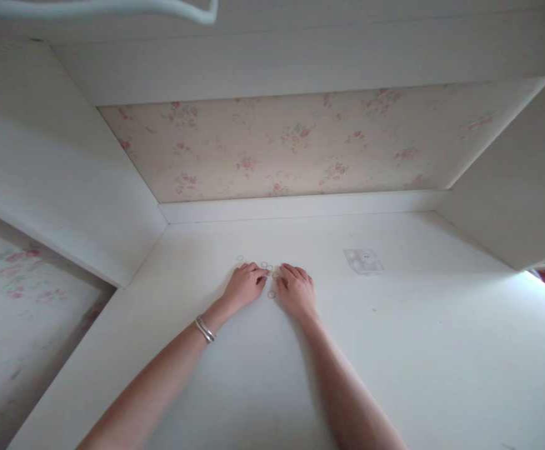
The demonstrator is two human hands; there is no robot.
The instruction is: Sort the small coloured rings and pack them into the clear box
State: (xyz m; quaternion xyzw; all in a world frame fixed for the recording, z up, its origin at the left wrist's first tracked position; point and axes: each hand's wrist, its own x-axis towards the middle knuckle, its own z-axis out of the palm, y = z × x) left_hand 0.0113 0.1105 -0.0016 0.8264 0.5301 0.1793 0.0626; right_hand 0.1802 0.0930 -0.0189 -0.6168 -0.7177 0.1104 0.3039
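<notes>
Several small thin rings lie on the white desktop (235, 387) around my hands. One ring (240, 257) is off to the left, and another ring (271, 294) lies just below the gap between my hands. Beyond my left fingertips a ring (264, 264) lies close to others. My left hand (247, 284), a silver bracelet (205, 329) on its wrist, is closed in a pinch; what is in it is too small to make out. Facing it, my right hand (297, 289) has curled fingers closed at a small ring (275, 274) in the narrow gap.
A clear plastic case (364, 261) lies on the desktop to the right of my hands. Behind runs a low white ledge (300, 205) under flowered wallpaper (263, 144). White side panels (66, 156) flank the desk, and a white shelf (300, 53) hangs above.
</notes>
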